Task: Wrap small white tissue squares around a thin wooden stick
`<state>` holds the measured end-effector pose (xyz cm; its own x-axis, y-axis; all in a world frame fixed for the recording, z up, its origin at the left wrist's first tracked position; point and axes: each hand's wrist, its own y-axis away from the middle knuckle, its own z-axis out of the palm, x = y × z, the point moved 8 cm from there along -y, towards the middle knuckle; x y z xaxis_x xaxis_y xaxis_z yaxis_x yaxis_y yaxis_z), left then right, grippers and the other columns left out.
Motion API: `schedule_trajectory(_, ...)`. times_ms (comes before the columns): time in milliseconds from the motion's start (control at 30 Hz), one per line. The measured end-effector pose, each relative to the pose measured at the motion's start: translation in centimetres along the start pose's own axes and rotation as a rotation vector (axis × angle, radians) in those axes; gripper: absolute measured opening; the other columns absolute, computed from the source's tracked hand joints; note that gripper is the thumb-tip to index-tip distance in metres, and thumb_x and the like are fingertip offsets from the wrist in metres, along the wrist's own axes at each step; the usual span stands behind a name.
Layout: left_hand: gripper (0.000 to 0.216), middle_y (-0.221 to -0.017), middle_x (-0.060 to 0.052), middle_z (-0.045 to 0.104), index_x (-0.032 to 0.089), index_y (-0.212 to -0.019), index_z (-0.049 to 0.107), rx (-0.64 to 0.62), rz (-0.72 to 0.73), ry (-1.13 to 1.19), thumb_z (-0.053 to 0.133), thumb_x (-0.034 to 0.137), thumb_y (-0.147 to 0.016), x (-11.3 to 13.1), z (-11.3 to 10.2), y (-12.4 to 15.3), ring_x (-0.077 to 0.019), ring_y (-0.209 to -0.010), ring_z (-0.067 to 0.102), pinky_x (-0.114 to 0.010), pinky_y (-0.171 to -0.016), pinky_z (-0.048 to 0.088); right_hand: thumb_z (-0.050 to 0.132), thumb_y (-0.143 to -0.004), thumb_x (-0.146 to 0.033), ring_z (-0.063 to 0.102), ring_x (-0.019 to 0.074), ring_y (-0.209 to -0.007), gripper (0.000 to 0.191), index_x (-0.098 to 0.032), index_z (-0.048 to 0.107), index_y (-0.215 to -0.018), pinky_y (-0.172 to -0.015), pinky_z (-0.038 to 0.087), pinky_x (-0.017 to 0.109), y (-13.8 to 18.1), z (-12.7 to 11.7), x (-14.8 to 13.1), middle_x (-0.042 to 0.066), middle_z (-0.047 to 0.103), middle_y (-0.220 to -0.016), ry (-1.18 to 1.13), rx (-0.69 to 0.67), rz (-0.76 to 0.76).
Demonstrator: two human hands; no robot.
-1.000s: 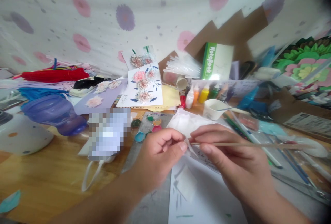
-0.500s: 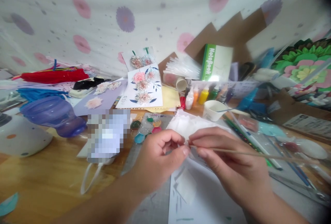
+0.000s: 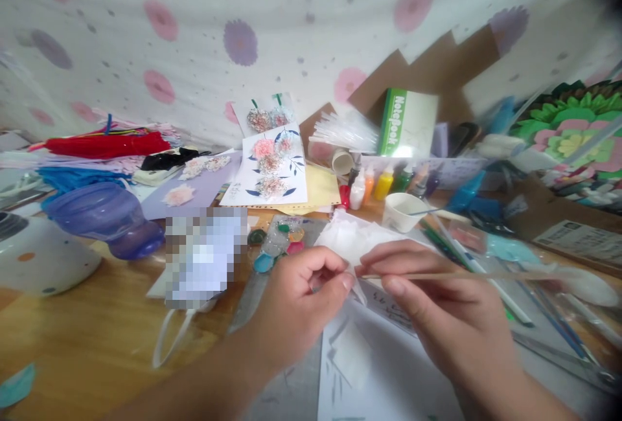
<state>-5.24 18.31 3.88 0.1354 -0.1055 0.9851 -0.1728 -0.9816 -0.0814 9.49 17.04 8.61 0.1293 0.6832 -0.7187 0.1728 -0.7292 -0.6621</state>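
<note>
My right hand (image 3: 437, 304) pinches a thin wooden stick (image 3: 466, 275) between thumb and fingers; its long end runs off to the right. Close to the stick's tip, my left hand (image 3: 304, 298) has thumb and forefinger pressed together. A small whitish piece shows at that pinch, too small and blurred to name for sure. Both hands hover over a white sheet (image 3: 389, 369) bearing faint drawn lines. Just behind them lies crumpled white paper (image 3: 350, 233).
Small paint bottles (image 3: 383, 181) and a white cup (image 3: 403, 210) stand behind the hands. Brushes and pencils (image 3: 466, 252) lie on the right. Paint blobs (image 3: 265, 262), a pixelated phone-like object (image 3: 207, 256) and a purple plastic cup (image 3: 104, 214) are on the left.
My right hand has shifted slightly right, drawing the stick's tip a little away from my left fingers. My left hand keeps its pinch. The whole view has moved slightly.
</note>
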Motion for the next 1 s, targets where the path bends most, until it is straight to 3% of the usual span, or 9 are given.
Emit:
schedule_trajectory(333,0.015,-0.067,0.001,0.058,0.018,-0.067,0.057,0.056,0.203,-0.139,0.058,0.014,-0.081,1.6,-0.2,0.2,-0.0123,-0.064,0.052,-0.025,-0.061,0.041,0.07,-0.082,-0.012,0.074,0.0183,-0.081,0.017,-0.027,0.078,-0.086,-0.073,0.063,0.029,0.1,-0.1,0.0,0.001,0.079,-0.084,0.023,0.024,-0.008)
schedule_trajectory(567,0.014,-0.067,0.001,0.058,0.018,-0.069,0.061,0.028,0.105,0.0,0.059,0.019,-0.083,0.5,-0.4,-0.1,-0.0126,-0.063,0.051,-0.025,-0.059,0.039,0.067,-0.084,-0.014,0.075,0.0198,-0.08,0.015,-0.024,0.077,-0.079,-0.07,0.064,0.031,-0.4,-1.2,0.5,0.003,0.078,-0.081,0.133,0.09,-0.012)
schedule_trajectory(800,0.014,-0.105,-0.003,0.064,0.02,-0.071,0.063,0.137,0.121,0.141,0.06,0.02,-0.085,-0.8,-1.9,0.0,-0.0181,-0.099,0.059,-0.03,-0.084,0.045,0.067,-0.085,-0.018,0.075,0.0194,-0.076,0.011,-0.023,0.075,-0.078,-0.062,0.062,0.028,-0.8,-2.5,1.6,0.003,0.078,-0.082,0.292,0.134,0.005)
schedule_trajectory(1000,0.016,-0.103,0.0,0.06,0.022,-0.071,0.062,0.247,0.254,-0.047,0.059,0.018,-0.085,0.2,-2.9,0.2,-0.017,-0.099,0.058,-0.031,-0.086,0.044,0.069,-0.079,-0.016,0.073,0.023,-0.077,0.012,-0.022,0.073,-0.07,-0.071,0.06,0.037,-1.2,-3.1,3.2,0.005,0.078,-0.079,0.468,0.085,-0.026)
